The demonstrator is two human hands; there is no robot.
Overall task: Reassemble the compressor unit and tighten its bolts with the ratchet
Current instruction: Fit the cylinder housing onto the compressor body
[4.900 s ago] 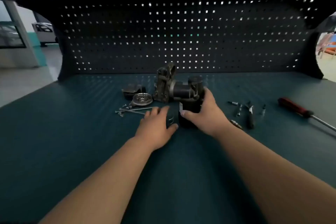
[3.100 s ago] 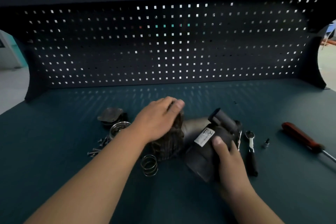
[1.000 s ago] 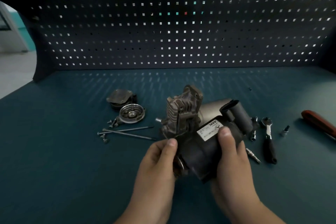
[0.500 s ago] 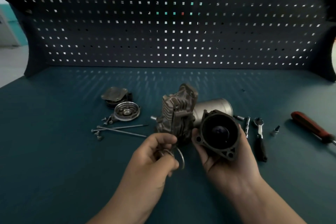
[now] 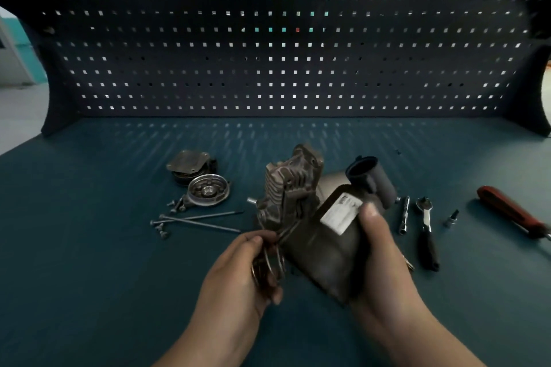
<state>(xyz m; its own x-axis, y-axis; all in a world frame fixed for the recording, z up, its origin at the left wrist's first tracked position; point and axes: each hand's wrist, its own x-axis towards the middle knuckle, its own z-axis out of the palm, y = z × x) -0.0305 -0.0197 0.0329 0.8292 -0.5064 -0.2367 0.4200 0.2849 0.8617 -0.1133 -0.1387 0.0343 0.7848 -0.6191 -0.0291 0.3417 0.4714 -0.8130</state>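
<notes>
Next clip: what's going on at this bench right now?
A person is mid-reassembly of a compressor. The left hand pinches a coil spring while the right hand grips the dark housing with the white label, tilted beside the finned cylinder block standing on the bench. The ratchet lies to the right and the long bolts lie to the left, neither in hand, so no tightening has begun.

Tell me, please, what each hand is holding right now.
Left hand: closed, gripping the coil spring.
Right hand: closed, holding the black housing with its thumb beside the white label.
</notes>
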